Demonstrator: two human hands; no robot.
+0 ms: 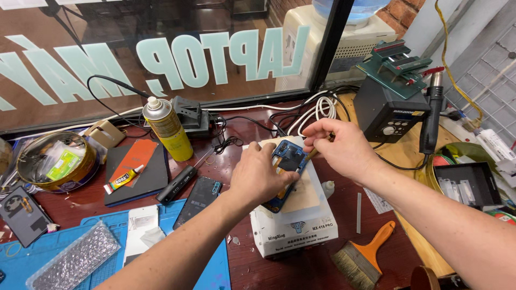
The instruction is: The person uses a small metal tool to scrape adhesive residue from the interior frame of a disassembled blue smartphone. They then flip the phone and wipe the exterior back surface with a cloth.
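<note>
An opened blue phone (288, 161) lies face down on a tan pad atop a white box-shaped heating plate (293, 228). My left hand (259, 174) presses down on the phone's left side and covers its lower half. At the phone's upper right edge, my right hand (337, 147) pinches a thin brownish tool (312, 154) whose tip touches the phone's frame.
A yellow spray can (169, 129), black screwdriver (180, 182), dark phone (198, 200) and glue tube (124, 178) lie left. A blue mat (107, 252) covers the near left. An orange-handled brush (365, 255) lies near right. A black hot-air station (387, 110) stands behind, by cables (314, 110).
</note>
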